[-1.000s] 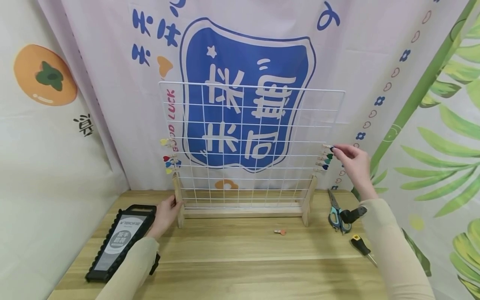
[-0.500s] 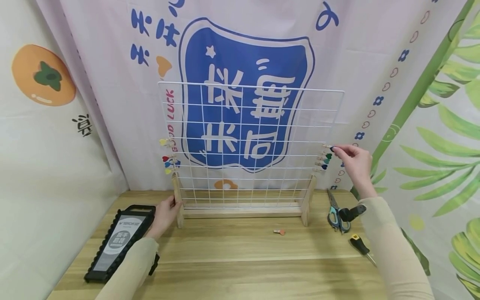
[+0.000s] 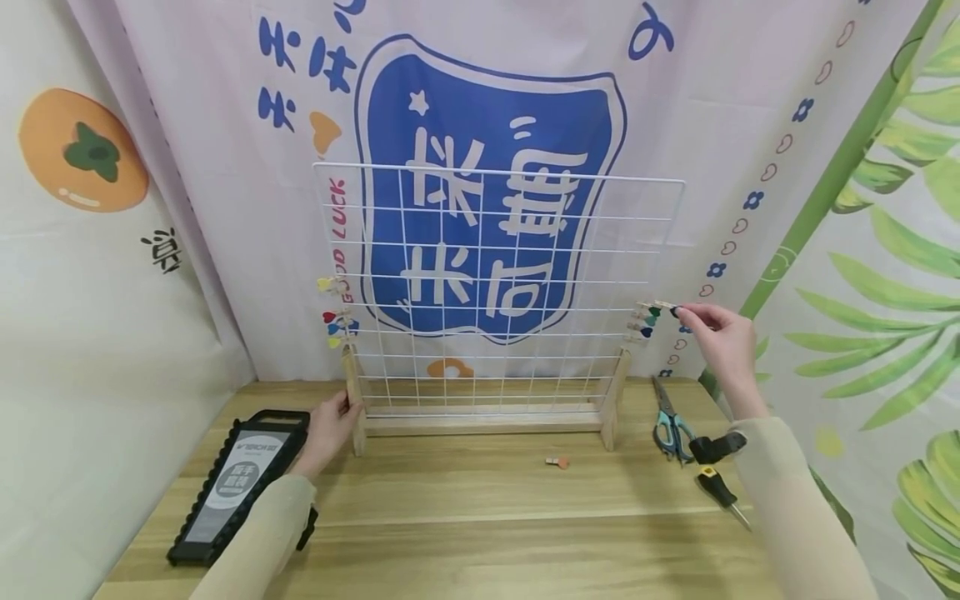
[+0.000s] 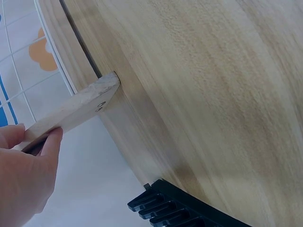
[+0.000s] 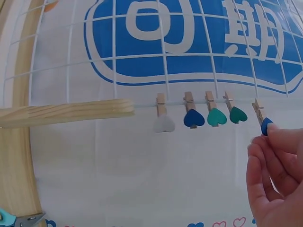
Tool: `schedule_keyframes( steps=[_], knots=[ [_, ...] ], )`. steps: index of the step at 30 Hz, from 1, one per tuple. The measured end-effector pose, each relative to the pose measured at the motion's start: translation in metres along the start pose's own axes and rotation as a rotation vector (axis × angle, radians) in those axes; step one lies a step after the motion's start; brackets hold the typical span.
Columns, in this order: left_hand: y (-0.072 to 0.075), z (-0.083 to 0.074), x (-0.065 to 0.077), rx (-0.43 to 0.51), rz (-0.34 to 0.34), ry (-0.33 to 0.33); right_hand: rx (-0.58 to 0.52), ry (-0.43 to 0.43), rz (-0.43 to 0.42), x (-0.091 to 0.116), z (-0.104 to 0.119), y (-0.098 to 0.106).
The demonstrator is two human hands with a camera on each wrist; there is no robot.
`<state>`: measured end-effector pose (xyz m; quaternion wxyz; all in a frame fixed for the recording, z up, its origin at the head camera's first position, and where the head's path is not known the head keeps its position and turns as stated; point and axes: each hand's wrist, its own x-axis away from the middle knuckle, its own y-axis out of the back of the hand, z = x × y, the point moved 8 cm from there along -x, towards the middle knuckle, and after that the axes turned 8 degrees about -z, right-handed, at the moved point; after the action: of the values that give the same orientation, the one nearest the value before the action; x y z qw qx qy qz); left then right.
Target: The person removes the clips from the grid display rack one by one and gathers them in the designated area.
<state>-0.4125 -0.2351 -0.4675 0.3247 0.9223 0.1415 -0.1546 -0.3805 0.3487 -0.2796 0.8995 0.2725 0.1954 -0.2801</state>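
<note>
A white wire grid (image 3: 482, 250) stands upright in a wooden base (image 3: 480, 425). In the head view my left hand (image 3: 330, 429) pinches the base's left wooden upright (image 4: 78, 106), thumb and fingers on either side. My right hand (image 3: 722, 346) pinches a small wooden clothespin (image 5: 259, 112) by its blue heart (image 5: 266, 126), just beyond the grid's right edge. Several heart clothespins hang on that edge: white (image 5: 164, 124), blue (image 5: 193, 118), teal (image 5: 217, 117) and dark green (image 5: 238, 115). More are clipped on the left edge, among them a yellow heart (image 3: 325, 284) and a red heart (image 3: 328, 317).
An orange-heart clothespin (image 3: 557, 462) lies on the table (image 3: 480, 542) before the base. Scissors (image 3: 672, 429) and a screwdriver (image 3: 720, 490) lie at the right. A black toothed rack (image 3: 236, 483) lies at the left, beside my left forearm. Printed curtains (image 3: 247, 250) hang behind.
My right hand has moved slightly right and down with the blue-heart clothespin, which now sits farther out from the grid's edge. My left hand keeps its hold on the upright.
</note>
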Motion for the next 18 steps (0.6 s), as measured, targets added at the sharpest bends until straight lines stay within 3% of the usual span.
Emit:
schedule_keyframes(
  steps=[8, 18],
  knots=[
    [0.0, 0.001, 0.0, -0.017, -0.007, -0.01, 0.022, 0.074, 0.048, 0.036, -0.012, -0.01],
    [0.001, 0.002, -0.001, -0.015, -0.007, -0.006, 0.011, 0.09, 0.151, 0.094, -0.048, -0.05]
  ],
)
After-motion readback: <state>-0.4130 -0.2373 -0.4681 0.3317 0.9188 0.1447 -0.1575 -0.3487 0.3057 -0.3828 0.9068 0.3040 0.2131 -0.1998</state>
